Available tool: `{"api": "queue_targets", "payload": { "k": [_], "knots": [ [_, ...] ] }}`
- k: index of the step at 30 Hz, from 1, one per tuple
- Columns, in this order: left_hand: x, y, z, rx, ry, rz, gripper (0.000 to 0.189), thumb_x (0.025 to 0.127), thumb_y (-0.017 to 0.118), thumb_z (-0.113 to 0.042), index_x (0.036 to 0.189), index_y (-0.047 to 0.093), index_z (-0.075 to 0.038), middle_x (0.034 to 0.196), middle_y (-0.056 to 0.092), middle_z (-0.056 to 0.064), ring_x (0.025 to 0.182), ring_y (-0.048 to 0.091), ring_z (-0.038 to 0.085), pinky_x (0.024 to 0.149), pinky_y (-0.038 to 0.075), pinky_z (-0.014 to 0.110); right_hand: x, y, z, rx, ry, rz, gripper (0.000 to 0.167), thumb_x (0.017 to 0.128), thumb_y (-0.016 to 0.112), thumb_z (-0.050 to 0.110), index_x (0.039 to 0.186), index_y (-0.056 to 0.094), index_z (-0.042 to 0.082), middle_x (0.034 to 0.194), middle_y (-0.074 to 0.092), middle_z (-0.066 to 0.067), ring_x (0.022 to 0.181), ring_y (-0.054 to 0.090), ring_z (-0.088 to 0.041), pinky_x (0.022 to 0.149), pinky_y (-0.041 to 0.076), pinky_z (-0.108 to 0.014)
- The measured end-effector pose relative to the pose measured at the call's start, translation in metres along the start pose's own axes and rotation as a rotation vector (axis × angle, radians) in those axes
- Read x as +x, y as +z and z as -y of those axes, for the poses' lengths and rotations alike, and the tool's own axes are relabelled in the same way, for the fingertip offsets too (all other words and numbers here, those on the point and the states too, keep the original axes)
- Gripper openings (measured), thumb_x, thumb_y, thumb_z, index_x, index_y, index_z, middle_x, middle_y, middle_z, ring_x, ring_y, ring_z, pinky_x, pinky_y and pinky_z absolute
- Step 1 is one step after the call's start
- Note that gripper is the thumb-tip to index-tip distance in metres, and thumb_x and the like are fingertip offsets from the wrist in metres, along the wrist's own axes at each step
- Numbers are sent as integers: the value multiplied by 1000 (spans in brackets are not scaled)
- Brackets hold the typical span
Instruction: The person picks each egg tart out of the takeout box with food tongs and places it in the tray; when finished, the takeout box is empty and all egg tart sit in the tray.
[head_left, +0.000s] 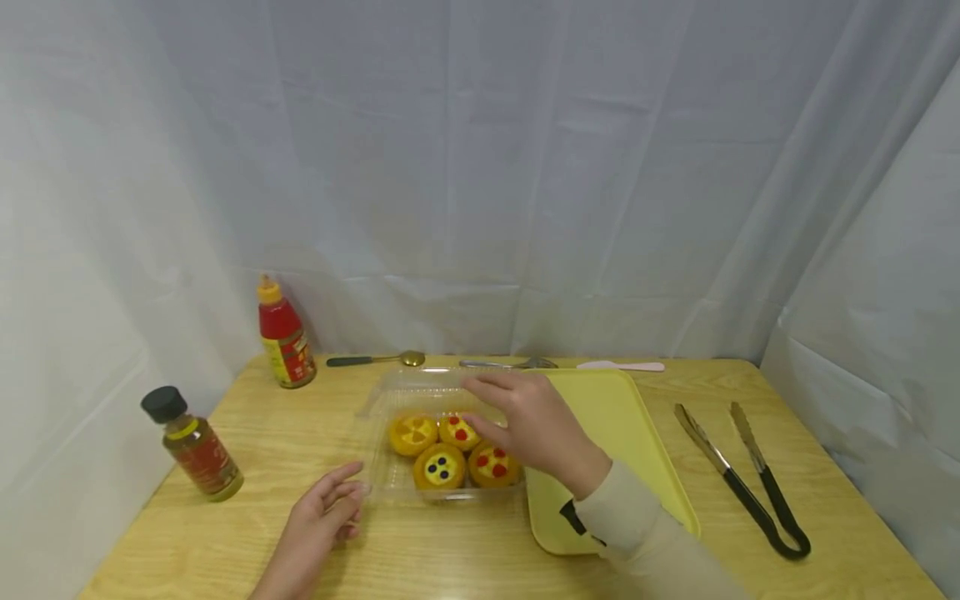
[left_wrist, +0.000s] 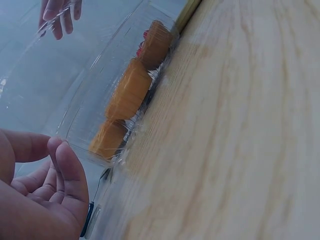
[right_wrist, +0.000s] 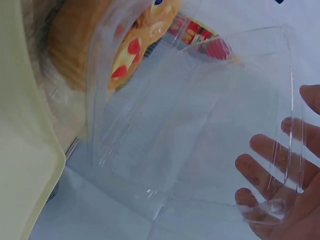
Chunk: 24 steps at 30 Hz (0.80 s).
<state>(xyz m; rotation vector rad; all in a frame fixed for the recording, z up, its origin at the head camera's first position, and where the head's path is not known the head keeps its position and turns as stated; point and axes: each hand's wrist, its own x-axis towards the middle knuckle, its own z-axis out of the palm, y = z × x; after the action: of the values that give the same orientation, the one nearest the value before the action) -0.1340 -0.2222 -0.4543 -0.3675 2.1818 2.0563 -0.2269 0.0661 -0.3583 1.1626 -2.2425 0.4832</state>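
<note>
A clear plastic container (head_left: 450, 497) with a raised hinged lid (right_wrist: 200, 125) holds several tarts (head_left: 440, 467) topped with red, blue or yellow pieces. At its front left corner is my left hand (head_left: 322, 508), the thumb and index finger (left_wrist: 70, 160) pinching the rim. Over the container's right side reaches my right hand (head_left: 536, 421), its fingers spread and fairly straight. In the right wrist view those fingers (right_wrist: 255, 175) show through the transparent lid and lie against its edge. The lid's outline is faint in the head view.
Right of the container lies a yellow tray (head_left: 600, 433), then black-handled tongs (head_left: 750, 492). A spoon (head_left: 375, 360), a fork (head_left: 510, 364) and a pink knife (head_left: 622, 366) line the back edge. A red sauce bottle (head_left: 287, 337) and a black-capped bottle (head_left: 197, 450) stand left.
</note>
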Motion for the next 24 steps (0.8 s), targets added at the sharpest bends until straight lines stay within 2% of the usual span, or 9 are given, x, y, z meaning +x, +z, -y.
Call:
{"api": "queue_targets", "payload": {
  "k": [5,11,17,24],
  "knots": [
    [1,0,0,-1,0,-2,54,101,59,-27,149,41,-11,123,56,10,90,53,18,73,54,32,-2,-4,-14,59,52,-46,40,91,74,28,127,68,12,120,68,-5,108,63,-21,93,53,-37],
    [1,0,1,-12,8,0,54,101,60,-26,149,40,-11,121,56,9,89,53,17,72,54,30,-4,-1,-30,260,122,-106,36,95,69,19,130,66,8,128,63,-9,119,57,-24,101,48,-41],
    [1,0,1,-20,1,-8,55,100,61,-26,149,42,-11,119,57,8,86,52,16,71,54,30,-3,6,-46,414,202,-150,37,99,63,18,135,61,8,136,58,-12,128,52,-24,105,43,-45],
    [2,-1,1,-22,-3,-13,54,100,62,-24,149,43,-11,119,56,8,89,53,18,71,54,31,-2,17,-62,635,361,-203,44,106,49,15,149,44,10,143,52,-8,132,48,-23,106,42,-46]
  ]
}}
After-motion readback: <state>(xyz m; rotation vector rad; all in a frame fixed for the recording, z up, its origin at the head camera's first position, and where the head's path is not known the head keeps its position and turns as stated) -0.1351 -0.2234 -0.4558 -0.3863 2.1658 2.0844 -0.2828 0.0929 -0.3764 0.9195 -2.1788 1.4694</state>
